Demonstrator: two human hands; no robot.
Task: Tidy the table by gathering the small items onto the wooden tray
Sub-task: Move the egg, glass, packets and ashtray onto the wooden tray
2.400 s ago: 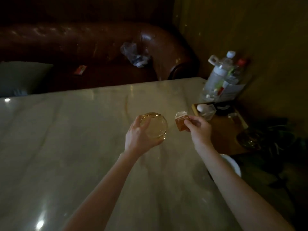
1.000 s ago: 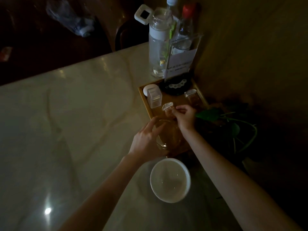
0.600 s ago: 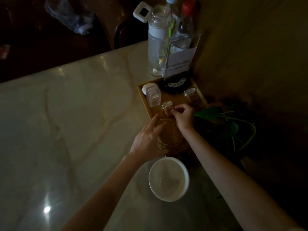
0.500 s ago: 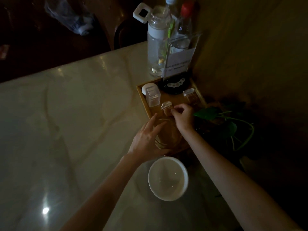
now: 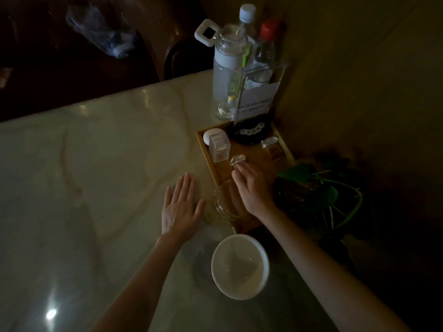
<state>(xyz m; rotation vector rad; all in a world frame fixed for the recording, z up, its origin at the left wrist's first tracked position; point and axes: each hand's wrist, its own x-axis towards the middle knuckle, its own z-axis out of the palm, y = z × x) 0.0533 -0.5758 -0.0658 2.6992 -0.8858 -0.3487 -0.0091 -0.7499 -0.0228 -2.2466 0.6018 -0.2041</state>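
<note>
Left grip (image 5: 180,207) has let go of the glass ashtray (image 5: 224,204), fingers now flat; right grip (image 5: 251,185) loosens over the small box (image 5: 237,161).

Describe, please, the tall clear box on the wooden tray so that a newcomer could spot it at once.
Find the wooden tray in the table's far right corner, in front of the bottles. At its far left corner stands the clear box, upright, right beside a white egg-shaped thing. Unlike the two small amber, clear-capped boxes nearby, it is taller, square and colourless.
</note>
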